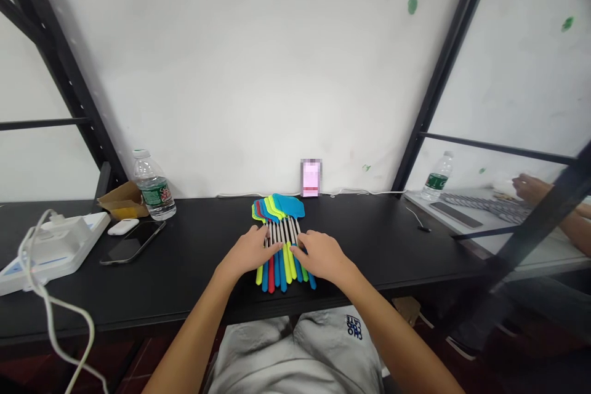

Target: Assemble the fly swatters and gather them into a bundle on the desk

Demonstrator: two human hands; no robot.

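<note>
Several fly swatters (284, 246) lie side by side on the black table, overlapping. Their flat heads in blue, yellow and red point to the wall, and their coloured handles point towards me. Thin silvery shafts join heads and handles. My left hand (252, 250) holds the left side of the row, its thumb across the handle tops. Against the right side, my right hand (323, 253) curls its fingers, with the thumb over the handles. Both hands press on the bunch from opposite sides. The undersides of my fingers are hidden.
On the left stand a water bottle (154, 188), a cardboard box (124, 200), a white case (123, 227), a dark phone (133, 242) and a white power strip (55, 249) with cables. A lit phone (311, 178) leans on the wall. Another person's hand (530, 188) shows beyond the right frame.
</note>
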